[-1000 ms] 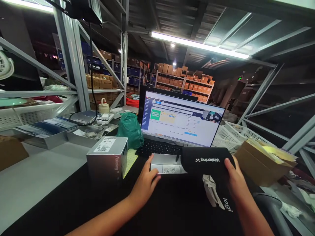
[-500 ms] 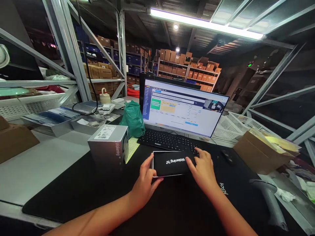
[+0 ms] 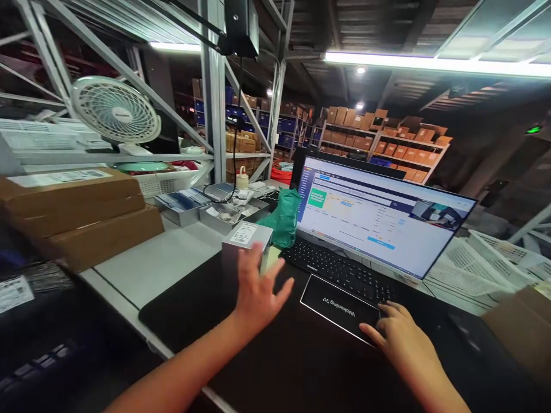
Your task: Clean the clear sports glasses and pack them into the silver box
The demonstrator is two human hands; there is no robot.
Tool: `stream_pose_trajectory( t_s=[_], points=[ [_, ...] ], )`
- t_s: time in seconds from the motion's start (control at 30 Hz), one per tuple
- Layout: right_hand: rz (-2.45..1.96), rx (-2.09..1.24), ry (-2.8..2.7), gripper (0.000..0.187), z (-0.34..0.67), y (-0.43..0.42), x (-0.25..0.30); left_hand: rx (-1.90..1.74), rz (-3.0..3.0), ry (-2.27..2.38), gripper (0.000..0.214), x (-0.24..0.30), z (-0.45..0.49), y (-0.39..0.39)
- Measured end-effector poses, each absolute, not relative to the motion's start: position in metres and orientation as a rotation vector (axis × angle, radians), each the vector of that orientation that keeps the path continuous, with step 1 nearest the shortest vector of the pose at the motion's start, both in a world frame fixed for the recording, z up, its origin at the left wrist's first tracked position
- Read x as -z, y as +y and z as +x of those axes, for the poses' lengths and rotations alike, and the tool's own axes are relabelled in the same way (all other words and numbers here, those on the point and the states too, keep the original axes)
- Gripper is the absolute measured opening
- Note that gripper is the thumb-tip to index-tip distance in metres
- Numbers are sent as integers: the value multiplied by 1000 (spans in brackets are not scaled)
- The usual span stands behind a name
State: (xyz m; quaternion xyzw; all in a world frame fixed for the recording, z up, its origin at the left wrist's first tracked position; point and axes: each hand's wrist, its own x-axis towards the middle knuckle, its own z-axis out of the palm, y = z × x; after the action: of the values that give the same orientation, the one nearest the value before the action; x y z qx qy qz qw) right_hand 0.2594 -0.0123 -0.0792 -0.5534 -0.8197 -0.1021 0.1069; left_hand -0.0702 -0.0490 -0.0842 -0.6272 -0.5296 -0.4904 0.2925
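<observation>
Looks toward a tall far rack loaded with brown boxes, beyond a pale table. Works over a black desk mat spread across the near part of that table, facing a lit monitor with a small video inset at the right of the screen. Has two stacked brown cartons off to the left, and a pale round fan above and behind them. Has a black keyboard along the foot of the monitor. Has a silver-grey box upright at the mat's far left, partly hidden by raised fingers, and a crumpled green bag behind it, next to the monitor. Has a flat black box lying slantwise on the mat, pale along the edges, just in front of the keyboard. Holds the left hand raised in front of the silver-grey box, fingers spread wide and blurred, grasping nothing; cannot tell any contact with that box. Rests the right hand at the right end of the flat black box, half open, thumb at the near edge, fingers bent toward the far corner beside the keyboard; cannot tell a firm grip from a light touch. Shows, smallest, a white label on top of the silver-grey box and upside-down white lettering on the flat black one.
</observation>
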Motion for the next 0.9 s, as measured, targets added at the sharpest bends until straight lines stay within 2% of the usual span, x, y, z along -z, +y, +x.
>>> stream_pose_trajectory(
  t_s=[0.1, 0.2, 0.3, 0.43, 0.47, 0.53, 0.57, 0.6, 0.67, 0.73, 0.9],
  points=[
    [-1352, 273, -2450, 43, 280, -11, 86, 1376, -1413, -1719, 73, 64, -102, -49],
    [-1225, 26, -2524, 38, 289, -9, 82, 1363, -1439, -2030, 86, 60, -121, -46],
    [-1269, -281, -2438, 36, 295, -1, 76, 1421, -1472, -2142, 82, 67, -129, -43],
    [-1275, -541, -2122, 26, 306, 6, 91, 1672, -1323, -1988, 75, 75, -139, -40],
    [-1226, -594, -2065, 45, 306, 5, 100, 1824, -1242, -1945, 76, 75, -143, -39],
    [-1168, -660, -2035, 104, 302, -2, 119, 2273, -1021, -1849, 75, 74, -148, -36],
    [-1188, -658, -2049, 122, 298, -6, 129, 2542, -901, -1796, 71, 73, -148, -35],
    [-1240, -635, -2056, 129, 292, -11, 136, 2817, -765, -1758, 63, 71, -148, -34],
    [-1371, -562, -2006, 125, 279, -20, 145, 3266, -478, -1759, 39, 68, -144, -32],
    [-1441, -508, -1908, 118, 274, -28, 143, 3501, -242, -1877, 21, 67, -138, -32],
    [-1372, -457, -1810, 114, 292, -48, 122, 3550, 25, -2123, 20, 79, -122, -34]
  ],
)
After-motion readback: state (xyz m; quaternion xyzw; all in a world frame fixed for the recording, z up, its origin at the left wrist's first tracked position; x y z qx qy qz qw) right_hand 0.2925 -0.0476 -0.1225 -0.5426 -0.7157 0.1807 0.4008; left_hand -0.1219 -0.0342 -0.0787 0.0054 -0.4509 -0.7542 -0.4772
